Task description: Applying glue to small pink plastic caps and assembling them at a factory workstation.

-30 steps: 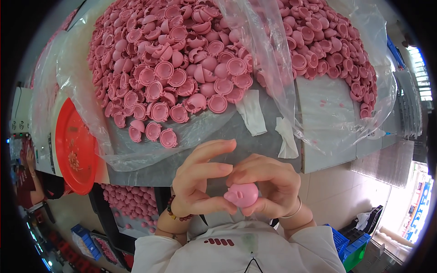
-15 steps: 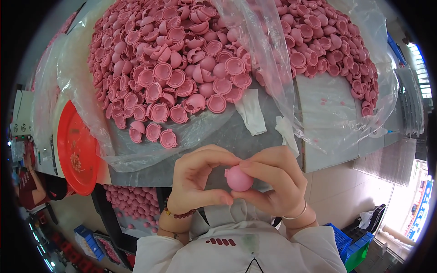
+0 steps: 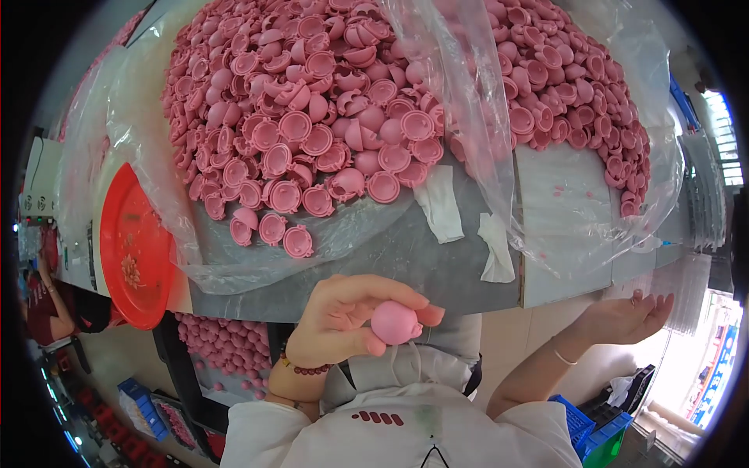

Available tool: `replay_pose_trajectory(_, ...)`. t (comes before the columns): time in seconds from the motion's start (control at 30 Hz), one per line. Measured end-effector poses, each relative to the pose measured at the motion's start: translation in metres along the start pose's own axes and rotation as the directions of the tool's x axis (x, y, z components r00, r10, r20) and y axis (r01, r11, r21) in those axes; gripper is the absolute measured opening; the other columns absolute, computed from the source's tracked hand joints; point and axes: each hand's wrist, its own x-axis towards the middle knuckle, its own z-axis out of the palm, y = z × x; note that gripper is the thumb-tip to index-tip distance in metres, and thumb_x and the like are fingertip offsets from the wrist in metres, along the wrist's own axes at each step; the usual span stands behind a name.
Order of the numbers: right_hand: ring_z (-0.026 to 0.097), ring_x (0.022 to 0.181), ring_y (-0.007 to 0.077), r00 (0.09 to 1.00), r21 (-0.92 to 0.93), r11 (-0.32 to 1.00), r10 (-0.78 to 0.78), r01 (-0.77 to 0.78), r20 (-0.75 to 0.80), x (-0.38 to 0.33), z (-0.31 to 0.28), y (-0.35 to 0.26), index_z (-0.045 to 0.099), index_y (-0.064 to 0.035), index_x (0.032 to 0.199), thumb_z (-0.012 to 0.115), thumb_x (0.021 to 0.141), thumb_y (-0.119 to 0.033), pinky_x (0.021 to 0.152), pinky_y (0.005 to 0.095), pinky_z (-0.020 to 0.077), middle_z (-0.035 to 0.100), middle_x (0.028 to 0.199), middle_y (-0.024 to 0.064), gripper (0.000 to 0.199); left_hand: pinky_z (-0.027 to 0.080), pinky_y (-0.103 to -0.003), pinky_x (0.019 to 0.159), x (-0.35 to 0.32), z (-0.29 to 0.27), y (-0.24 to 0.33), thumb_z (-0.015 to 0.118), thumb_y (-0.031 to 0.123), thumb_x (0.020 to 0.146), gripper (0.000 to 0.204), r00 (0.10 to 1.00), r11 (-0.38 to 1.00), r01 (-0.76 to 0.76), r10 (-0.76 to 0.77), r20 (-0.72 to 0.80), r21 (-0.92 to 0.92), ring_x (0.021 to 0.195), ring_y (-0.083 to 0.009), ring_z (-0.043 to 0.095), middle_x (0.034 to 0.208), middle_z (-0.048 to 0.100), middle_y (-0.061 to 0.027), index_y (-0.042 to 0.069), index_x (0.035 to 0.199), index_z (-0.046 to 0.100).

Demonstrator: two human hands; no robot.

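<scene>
Two hands: both were in view, well apart from each other, near the table's front edge.
Left hand (image 3: pixel 343 320): it was curled around a closed pink ball-shaped shell (image 3: pixel 395 322), pinched between thumb and fingertips just in front of the chest.
Right hand (image 3: pixel 628 318): it was out to the person's right, palm up and fingers loosely spread, holding nothing that could be seen.
Pink shell: it sat whole and rounded in the left hand, below the table (image 3: pixel 437 265) edge, clear of the heaps.
Left heap: hundreds of pink half shells (image 3: pixel 312 125) lay piled on a clear plastic sheet (image 3: pixel 156 234), some cup-up, some dome-up, with a few strays near the front.
Right heap: more pink half shells (image 3: pixel 577 86) lay under and on a second clear plastic bag (image 3: pixel 460 101), reaching toward the table's right edge.
Other things: a red round tray (image 3: pixel 133 249) stood at the left of the table, two white paper scraps (image 3: pixel 441 203) lay between the heaps, and blue crates (image 3: pixel 593 429) sat on the floor to the right.
Risk, grip: the shell was held by fingertips only, so a slack pinch could likely have let it drop to the floor or lap.
Risk, seam: if the two halves were not fully pressed together, squeezing unevenly might have popped them apart.
Risk, heap: the strays near the front could have rolled off if the plastic sheet was tugged.
</scene>
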Motion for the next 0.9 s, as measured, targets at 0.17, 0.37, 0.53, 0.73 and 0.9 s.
replay_pose_trajectory(0.17, 0.044, 0.099, 0.021, 0.984, -0.51, 0.848, 0.177, -0.144, 0.016, 0.038, -0.033, 0.098, 0.037, 0.0018, 0.119, 0.06, 0.077, -0.024, 0.086, 0.0356, 0.0345, 0.045, 0.112, 0.0121, 0.055, 0.05, -0.035, 0.07, 0.007, -0.006, -0.003, 0.072, 0.018, 0.065, 0.041, 0.99, 0.99, -0.121, 0.116, 0.082, 0.066, 0.086, -0.0289, 0.057, 0.094, 0.055, -0.0232, -0.006, 0.093, 0.055)
replay_pose_trajectory(0.37, 0.048, 0.101, 0.0208, 0.822, -0.317, 0.899, 0.414, -0.302, 0.39, 0.05, -0.03, 0.116, 0.04, 0.0035, 0.116, 0.062, 0.076, -0.018, 0.087, 0.0301, 0.036, 0.049, 0.113, 0.0126, 0.051, 0.045, -0.034, 0.074, 0.009, -0.011, -0.005, 0.074, 0.014, 0.062, 0.038, 0.954, 0.905, -0.299, 0.288, 0.082, 0.301, 0.088, -0.0232, 0.052, 0.093, 0.052, -0.0138, -0.002, 0.092, 0.058)
replay_pose_trajectory(0.53, 0.052, 0.078, 0.0125, 0.793, -0.227, 0.938, 0.342, -0.261, 0.503, 0.049, -0.013, 0.116, 0.057, 0.0026, 0.095, 0.057, 0.08, -0.017, 0.074, 0.024, 0.0395, 0.06, 0.085, 0.006, 0.025, 0.039, -0.034, 0.079, 0.002, -0.01, -0.001, 0.074, 0.013, 0.062, 0.037, 0.942, 0.849, -0.324, 0.328, 0.063, 0.418, 0.086, -0.0213, 0.051, 0.094, 0.051, -0.0111, -0.002, 0.092, 0.058)
replay_pose_trajectory(0.73, 0.053, 0.069, 0.0192, 0.877, 0.193, 0.867, 0.406, -0.459, 0.258, 0.032, -0.018, 0.004, 0.048, 0.0053, 0.1, 0.046, 0.085, -0.025, 0.061, 0.0247, 0.0398, 0.056, 0.082, 0.0156, 0.034, 0.04, -0.03, 0.074, -0.036, -0.024, 0.052, 0.069, 0.018, 0.069, 0.036, 0.903, 0.726, -0.411, 0.406, 0.14, 0.551, 0.079, -0.0201, 0.053, 0.085, 0.056, -0.0118, -0.005, 0.095, 0.057)
replay_pose_trajectory(0.9, 0.053, 0.076, 0.0185, 0.737, 0.387, 0.646, 0.448, -0.658, 0.506, -0.028, -0.009, -0.029, 0.043, 0.0064, 0.106, 0.045, 0.085, -0.021, 0.055, 0.022, 0.0419, 0.056, 0.091, 0.0213, 0.035, 0.04, -0.027, 0.077, -0.071, -0.063, 0.111, 0.057, 0.013, 0.079, 0.026, 0.298, 0.09, 0.363, 0.932, -0.207, 0.928, 0.086, -0.0159, 0.052, 0.091, 0.056, -0.0087, -0.006, 0.097, 0.054)
